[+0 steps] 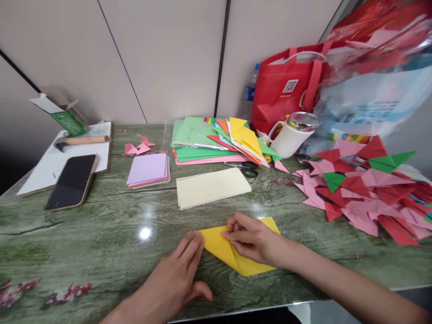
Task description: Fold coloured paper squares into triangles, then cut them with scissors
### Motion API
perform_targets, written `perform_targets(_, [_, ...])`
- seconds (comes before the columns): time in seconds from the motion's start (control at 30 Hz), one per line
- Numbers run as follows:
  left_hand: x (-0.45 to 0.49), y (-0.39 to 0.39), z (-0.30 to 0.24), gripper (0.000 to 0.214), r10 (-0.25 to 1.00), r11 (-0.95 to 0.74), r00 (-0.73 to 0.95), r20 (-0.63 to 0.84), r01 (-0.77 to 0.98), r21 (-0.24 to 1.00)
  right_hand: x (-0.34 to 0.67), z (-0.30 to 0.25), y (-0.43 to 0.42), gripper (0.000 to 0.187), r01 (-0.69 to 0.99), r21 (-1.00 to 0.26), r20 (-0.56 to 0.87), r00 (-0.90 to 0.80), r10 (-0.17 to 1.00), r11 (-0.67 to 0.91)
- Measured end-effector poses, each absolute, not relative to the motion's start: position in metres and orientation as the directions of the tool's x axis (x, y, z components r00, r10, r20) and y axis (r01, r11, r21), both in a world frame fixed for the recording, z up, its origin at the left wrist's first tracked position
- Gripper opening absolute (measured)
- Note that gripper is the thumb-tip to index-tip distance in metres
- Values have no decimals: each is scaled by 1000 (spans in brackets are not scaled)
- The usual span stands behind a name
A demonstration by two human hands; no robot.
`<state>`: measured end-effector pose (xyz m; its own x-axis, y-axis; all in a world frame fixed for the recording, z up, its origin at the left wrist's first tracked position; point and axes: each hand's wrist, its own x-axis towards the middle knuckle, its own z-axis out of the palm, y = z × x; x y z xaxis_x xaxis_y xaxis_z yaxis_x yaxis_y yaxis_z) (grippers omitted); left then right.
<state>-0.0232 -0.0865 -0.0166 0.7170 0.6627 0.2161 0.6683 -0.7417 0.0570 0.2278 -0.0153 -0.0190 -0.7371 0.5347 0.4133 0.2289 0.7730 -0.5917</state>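
Observation:
A yellow sheet of paper (216, 243), partly folded, lies near the table's front edge, with its left end drawn to a point. Pressing on that pointed tip are the outstretched fingertips of my left hand (178, 270); its thumb stands apart on the tabletop. My right hand (253, 240) rests over the middle of the sheet, thumb and forefinger pinched at the folded edge, and covers part of the paper. Behind the sheet lies a stack of cream paper strips (212, 186). A stack of square paper (148, 168), lilac on top, sits farther left.
Folded red, pink and green paper pieces (371, 189) pile up at right. Coloured paper packs (199, 139), scissors (249, 171), a white mug (292, 139) and a red bag (283, 90) stand behind. At left are a phone (72, 182), a hammer (84, 140) and a green box (69, 119).

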Motion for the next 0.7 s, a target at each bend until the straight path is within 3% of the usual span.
perform_targets(0.17, [-22,-82,-14,103,680,-724,733,-34,678,127,228,-20,-14,21,214,-580,424,-745,516,786])
perform_targets(0.3, [-15,-81,-4,106,675,-685,705,-217,708,171,229,-20,-15,22,240,-565,395,-761,514,789])
perform_targets(0.7, [9,-86,22,108,645,-656,655,-395,739,155,222,-9,-23,19,418,-534,209,-777,593,735])
